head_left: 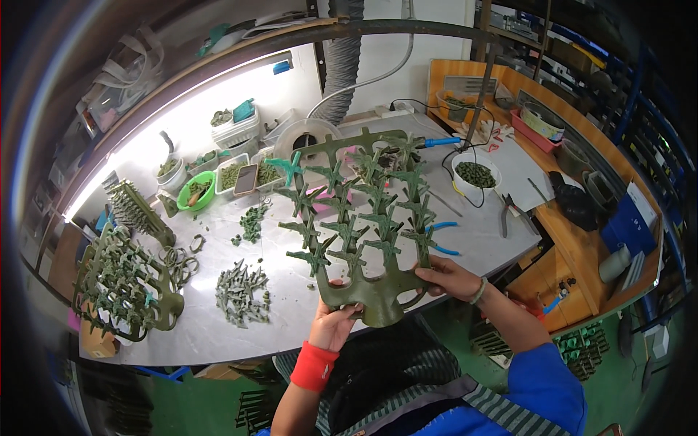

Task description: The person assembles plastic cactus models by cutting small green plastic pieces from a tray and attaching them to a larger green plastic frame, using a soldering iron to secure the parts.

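Smooth olive-green branched frame (374,291)
Left hand (331,329) and right hand (448,278) grasping its lower corners; jagged green pieces (347,232) along bars

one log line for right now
left hand: holds green frame, lower left; right hand: holds it, lower right; frame load: green pieces; table: gray-green pile

Holds a green rack (374,291) of small green pieces (381,220) by its lower edge with left hand (333,325) and right hand (449,278). Wears a red wristband (315,365) on the left. Has grey pieces (242,293), a phone (246,179) and a green bowl (211,195) on the bench (483,236).
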A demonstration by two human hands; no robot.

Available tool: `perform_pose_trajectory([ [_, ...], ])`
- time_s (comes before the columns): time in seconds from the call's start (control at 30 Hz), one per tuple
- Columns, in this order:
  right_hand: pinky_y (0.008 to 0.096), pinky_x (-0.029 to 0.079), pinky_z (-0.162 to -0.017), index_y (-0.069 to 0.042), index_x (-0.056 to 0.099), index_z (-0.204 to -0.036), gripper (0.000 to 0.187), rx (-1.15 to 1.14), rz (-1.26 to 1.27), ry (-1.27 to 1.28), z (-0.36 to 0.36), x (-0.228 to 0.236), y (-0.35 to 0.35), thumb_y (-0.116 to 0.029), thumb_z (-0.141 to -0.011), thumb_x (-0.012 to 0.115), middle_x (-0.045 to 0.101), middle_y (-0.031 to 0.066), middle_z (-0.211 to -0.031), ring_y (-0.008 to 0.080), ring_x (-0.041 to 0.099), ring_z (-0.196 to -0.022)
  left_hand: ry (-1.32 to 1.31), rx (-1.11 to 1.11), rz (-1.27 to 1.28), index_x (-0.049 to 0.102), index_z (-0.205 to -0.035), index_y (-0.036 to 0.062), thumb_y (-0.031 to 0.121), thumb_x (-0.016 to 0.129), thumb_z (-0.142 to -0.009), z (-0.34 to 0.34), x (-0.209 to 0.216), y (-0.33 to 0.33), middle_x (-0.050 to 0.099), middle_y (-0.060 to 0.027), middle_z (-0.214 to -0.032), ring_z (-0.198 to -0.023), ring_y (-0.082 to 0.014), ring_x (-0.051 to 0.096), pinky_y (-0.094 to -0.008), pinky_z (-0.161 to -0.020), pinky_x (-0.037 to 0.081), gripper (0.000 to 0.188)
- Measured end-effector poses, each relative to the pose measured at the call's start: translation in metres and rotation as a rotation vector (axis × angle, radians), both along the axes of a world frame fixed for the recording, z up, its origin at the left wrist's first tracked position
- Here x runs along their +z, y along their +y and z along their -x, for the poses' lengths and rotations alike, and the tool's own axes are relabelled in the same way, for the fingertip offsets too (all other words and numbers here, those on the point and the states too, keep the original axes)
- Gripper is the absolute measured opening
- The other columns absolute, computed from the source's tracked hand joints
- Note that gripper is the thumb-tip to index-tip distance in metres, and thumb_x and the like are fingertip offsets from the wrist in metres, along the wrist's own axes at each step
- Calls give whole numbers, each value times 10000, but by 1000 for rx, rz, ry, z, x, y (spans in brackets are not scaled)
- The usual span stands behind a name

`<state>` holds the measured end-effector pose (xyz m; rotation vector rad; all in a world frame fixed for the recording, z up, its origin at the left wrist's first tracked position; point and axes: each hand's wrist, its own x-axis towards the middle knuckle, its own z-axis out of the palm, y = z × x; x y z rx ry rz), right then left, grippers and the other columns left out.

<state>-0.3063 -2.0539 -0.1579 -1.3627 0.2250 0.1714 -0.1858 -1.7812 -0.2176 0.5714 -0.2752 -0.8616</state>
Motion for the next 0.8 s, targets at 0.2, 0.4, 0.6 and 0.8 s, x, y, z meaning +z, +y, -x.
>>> perform_pose_trajectory([
  [0.2, 213, 398, -560, -50, 513, -1255, 366, 43, -342, -43, -2, -31, -8, -304, -994, 543, 614, 74, -969, 67, 443, -592, -483, 164, 38, 413, -1313, 46, -133, 605, -705, 34, 77, -5, 420, -145, -1400, -1344, -249, 380, -409, -1101, 309, 662],
  [0.4, 221, 439, -642, -68, 530, -1242, 333, 154, -769, -115, -23, -43, 22, -306, -1010, 505, 584, 2, -930, 34, 355, -571, -1339, 519, -278, 485, -1204, 28, 52, 779, -628, 56, 134, -23, 600, -98, -1144, -1025, -299, 507, -411, -972, 386, 647],
  [0.6, 300, 495, -892, -16, 489, -1296, 419, 143, -314, -198, -9, -16, 41, -324, -1012, 483, 557, 46, -1202, 132, 565, -1087, -1582, 590, -457, 502, -1125, 39, 143, 796, -615, 66, 144, -50, 584, -89, -1059, -952, -303, 486, -398, -877, 363, 597],
  [0.8, 304, 452, -955, -25, 472, -1329, 402, -82, -53, -359, 23, 20, 52, -296, -1039, 416, 544, 54, -1238, 128, 512, -1153, -1783, 573, -780, 502, -1135, 37, 195, 810, -577, 60, 118, -59, 560, -86, -1046, -949, -298, 477, -401, -846, 349, 656],
])
